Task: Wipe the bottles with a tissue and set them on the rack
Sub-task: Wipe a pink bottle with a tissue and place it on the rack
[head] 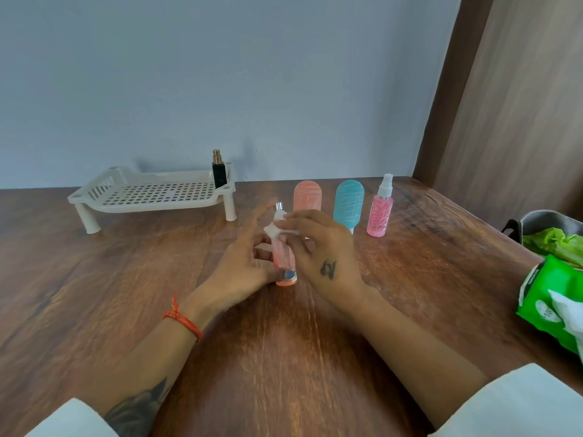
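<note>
A slim pink bottle (283,257) with a silver top stands upright at the table's middle. My left hand (243,263) holds its lower part with thumb and fingers. My right hand (318,247) pinches a white tissue (279,229) wrapped round the bottle's neck. The cream slotted rack (151,193) stands at the back left, with a black bottle (219,171) with a gold cap on its right end. Behind my hands stand an orange rounded bottle (307,193), a teal rounded bottle (348,201) and a pink spray bottle (380,212).
A green tissue pack (545,298) with a white sheet sticking out lies at the right edge. Behind it is a grey bin (536,222) lined with a green bag. A wooden panel rises at the right, and a pale wall runs along the back.
</note>
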Motion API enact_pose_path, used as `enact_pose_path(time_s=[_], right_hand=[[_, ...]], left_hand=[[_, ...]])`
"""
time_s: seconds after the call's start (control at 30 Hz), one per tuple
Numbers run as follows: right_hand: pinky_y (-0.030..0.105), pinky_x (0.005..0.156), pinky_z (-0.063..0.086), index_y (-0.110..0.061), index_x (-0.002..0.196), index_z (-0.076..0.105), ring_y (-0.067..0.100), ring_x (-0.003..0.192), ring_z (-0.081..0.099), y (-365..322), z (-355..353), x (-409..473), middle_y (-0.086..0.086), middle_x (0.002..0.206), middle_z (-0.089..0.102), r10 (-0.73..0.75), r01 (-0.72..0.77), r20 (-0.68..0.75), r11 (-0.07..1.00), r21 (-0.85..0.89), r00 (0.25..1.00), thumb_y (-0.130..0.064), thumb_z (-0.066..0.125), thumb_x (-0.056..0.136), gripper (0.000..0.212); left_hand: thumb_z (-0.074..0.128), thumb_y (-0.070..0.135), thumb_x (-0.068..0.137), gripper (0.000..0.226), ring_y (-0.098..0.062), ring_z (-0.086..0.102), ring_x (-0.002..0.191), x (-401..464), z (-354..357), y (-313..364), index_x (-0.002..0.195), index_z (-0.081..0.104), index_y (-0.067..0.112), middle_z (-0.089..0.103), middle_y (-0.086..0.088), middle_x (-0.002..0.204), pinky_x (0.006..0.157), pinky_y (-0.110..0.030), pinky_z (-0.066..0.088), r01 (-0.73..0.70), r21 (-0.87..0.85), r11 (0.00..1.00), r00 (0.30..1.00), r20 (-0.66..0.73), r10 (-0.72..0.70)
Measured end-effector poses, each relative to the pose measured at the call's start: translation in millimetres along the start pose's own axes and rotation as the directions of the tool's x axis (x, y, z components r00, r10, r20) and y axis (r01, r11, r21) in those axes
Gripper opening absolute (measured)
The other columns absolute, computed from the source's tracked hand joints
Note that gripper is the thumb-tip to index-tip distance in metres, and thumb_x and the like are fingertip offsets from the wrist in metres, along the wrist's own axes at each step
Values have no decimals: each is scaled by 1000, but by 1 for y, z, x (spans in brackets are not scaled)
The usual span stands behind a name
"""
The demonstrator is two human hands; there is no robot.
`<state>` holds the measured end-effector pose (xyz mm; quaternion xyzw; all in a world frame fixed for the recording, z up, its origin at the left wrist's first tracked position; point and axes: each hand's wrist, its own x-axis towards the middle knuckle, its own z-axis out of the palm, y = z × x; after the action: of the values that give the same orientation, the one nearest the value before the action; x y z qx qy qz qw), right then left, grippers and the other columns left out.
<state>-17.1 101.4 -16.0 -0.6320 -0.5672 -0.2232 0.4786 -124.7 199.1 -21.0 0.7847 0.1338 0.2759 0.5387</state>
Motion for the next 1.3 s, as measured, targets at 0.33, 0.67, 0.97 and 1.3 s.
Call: enact_pose_path(time_s=[0.33,0.67,0.97,1.3], right_hand=[[14,75,52,-18,98,65,6,89,63,3,-6,7,-5,93,68,494,-521,173,765,379,852,-14,62,87,12],[23,74,55,-15,94,65,11,86,65,8,-6,9,0,90,69,534,-585,239,750,309,811,-17,63,86,8],[10,65,40,-14,93,72,6,79,51,3,0,2,1,89,57,-39,44,135,999,-31,990,-13,71,76,17],[10,69,48,-14,90,70,2,78,61,6,-6,10,-4,90,66,200,-197,2,965,174,980,-9,69,80,12]], left_hand=[[81,-1,66,110,-14,68,92,2,-5,-2,140,20,52,60,-7,118,85,-36,56,51,44,998,998,28,-53],[81,1,67,110,-14,67,95,1,-5,2,142,16,50,60,-6,116,88,-38,55,55,72,996,997,41,-58],[74,-13,67,104,-8,68,80,-1,-1,4,140,26,43,64,-1,108,69,-27,55,9,1,1000,1000,7,-9],[80,-6,64,110,-14,69,86,1,-3,2,139,23,50,63,-6,108,82,-36,57,62,48,997,998,0,-62]])
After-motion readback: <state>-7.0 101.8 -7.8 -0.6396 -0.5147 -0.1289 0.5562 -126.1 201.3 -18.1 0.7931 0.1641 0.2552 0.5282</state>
